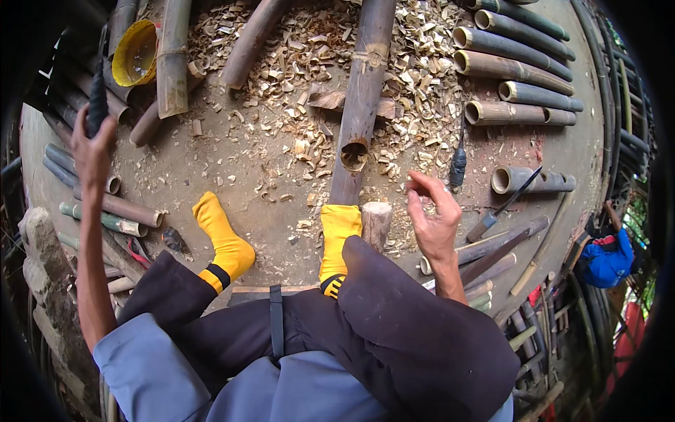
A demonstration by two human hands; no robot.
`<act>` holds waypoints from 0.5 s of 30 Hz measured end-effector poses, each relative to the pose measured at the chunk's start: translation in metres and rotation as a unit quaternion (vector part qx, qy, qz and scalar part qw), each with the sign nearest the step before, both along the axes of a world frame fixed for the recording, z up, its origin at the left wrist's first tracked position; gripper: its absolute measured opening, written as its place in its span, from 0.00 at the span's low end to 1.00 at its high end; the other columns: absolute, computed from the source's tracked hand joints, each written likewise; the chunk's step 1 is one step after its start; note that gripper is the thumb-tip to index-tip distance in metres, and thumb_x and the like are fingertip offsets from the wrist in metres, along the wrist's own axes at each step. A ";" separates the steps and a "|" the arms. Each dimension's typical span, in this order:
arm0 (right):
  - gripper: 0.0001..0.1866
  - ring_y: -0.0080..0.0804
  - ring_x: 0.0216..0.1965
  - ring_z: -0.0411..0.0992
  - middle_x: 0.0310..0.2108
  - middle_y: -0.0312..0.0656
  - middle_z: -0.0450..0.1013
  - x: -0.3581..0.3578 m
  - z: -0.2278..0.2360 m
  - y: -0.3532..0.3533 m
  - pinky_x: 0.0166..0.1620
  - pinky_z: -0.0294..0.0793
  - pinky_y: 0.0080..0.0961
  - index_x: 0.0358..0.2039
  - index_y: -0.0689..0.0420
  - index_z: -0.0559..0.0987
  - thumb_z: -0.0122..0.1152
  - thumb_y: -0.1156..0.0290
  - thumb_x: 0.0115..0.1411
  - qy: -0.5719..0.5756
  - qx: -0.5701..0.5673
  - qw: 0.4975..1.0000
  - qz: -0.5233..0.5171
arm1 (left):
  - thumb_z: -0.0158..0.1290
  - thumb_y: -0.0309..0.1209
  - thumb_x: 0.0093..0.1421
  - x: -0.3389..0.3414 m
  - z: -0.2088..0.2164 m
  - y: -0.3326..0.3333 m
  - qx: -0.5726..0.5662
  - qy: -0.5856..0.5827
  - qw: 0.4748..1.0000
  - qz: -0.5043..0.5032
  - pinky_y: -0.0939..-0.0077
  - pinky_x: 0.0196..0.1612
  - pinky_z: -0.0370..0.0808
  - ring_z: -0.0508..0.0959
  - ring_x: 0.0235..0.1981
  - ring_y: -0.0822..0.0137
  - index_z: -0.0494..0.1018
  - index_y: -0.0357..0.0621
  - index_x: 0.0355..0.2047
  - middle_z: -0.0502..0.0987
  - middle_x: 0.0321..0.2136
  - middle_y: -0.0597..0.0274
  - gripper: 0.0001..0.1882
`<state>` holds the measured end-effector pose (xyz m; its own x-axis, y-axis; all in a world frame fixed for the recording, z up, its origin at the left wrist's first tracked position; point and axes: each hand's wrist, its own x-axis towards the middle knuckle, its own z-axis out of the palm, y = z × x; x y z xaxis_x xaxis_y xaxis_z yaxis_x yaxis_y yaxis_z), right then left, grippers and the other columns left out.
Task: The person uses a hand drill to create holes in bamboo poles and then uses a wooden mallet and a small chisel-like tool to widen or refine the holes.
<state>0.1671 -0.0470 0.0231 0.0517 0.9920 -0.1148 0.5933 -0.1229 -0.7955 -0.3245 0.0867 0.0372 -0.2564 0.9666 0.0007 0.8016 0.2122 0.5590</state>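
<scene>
Raised at the far left, my left hand [95,151] is closed around the black-wrapped handle [98,105] of a tool with a thin, dark blade or shaft pointing up. My right hand [434,221] hovers right of the middle, fingers loosely bent and apart, with nothing in it. Between them runs a long dark bamboo pole [365,77] with a hole [354,153] cut in its upper side. My right foot, in a yellow sock [339,232], rests on the pole's near end. Beside that foot stands a short wooden stake [376,224], close to my right hand.
Pale shavings [295,56] cover the far floor. Cut bamboo tubes [517,67] lie in a row at far right. A second black-handled tool [458,165] and a knife [503,204] lie nearer. A yellow bucket [135,53] sits far left. Someone in blue [608,260] is at right.
</scene>
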 end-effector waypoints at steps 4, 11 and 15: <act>0.21 0.39 0.41 0.72 0.41 0.47 0.72 -0.038 0.009 0.021 0.44 0.72 0.35 0.42 0.65 0.75 0.57 0.83 0.44 -0.015 0.196 0.964 0.180 | 0.55 0.23 0.42 0.085 -0.014 -0.064 -0.022 -0.082 0.980 -0.181 0.80 0.28 0.71 0.74 0.25 0.73 0.66 0.46 0.46 0.72 0.28 0.64 0.27; 0.22 0.44 0.47 0.67 0.42 0.48 0.67 -0.097 -0.028 0.015 0.49 0.66 0.40 0.46 0.60 0.68 0.56 0.71 0.49 -0.189 0.118 0.822 0.524 | 0.61 0.31 0.37 0.177 -0.077 -0.146 -0.261 -0.135 0.892 -0.344 0.63 0.38 0.76 0.78 0.32 0.48 0.68 0.42 0.42 0.76 0.31 0.48 0.28; 0.18 0.42 0.41 0.68 0.36 0.45 0.69 -0.097 -0.068 0.014 0.42 0.67 0.38 0.43 0.57 0.67 0.56 0.70 0.50 -0.127 0.089 0.839 0.521 | 0.61 0.32 0.38 0.191 -0.109 -0.171 -0.253 -0.209 0.892 -0.310 0.62 0.37 0.74 0.77 0.33 0.47 0.67 0.40 0.40 0.75 0.31 0.48 0.27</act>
<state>0.0705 -0.0329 -0.0450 -0.8541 0.5144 -0.0767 0.4584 0.6750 -0.5781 -0.1333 -0.0842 -0.0721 0.4526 0.7720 -0.4462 0.5961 0.1102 0.7953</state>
